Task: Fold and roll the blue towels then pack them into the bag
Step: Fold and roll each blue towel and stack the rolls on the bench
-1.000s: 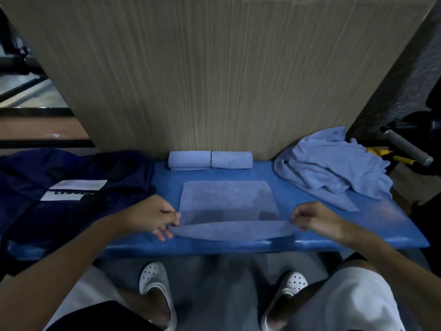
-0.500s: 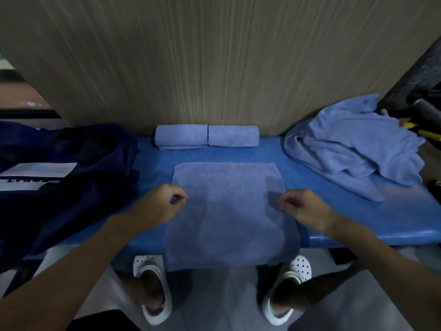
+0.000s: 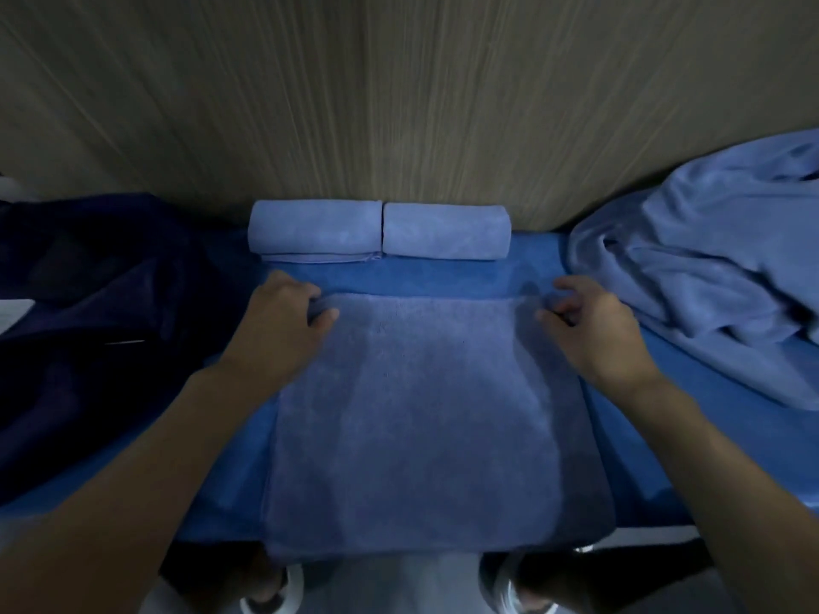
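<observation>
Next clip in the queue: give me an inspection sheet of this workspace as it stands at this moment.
Surface: blue bench top, bare strip between the rolls and the spread towel.
Job's things: flat towel spread on the bench, near edge hanging over the front; left rolled towel and right rolled towel end to end against the panel; towel heap unfolded at right; dark bag at left.
Clutter: nothing seen.
Grippers: left hand and right hand each grip a far corner of the flat towel.
Cables: nothing seen.
Surroundings: wood-grain panel behind the bench.
</observation>
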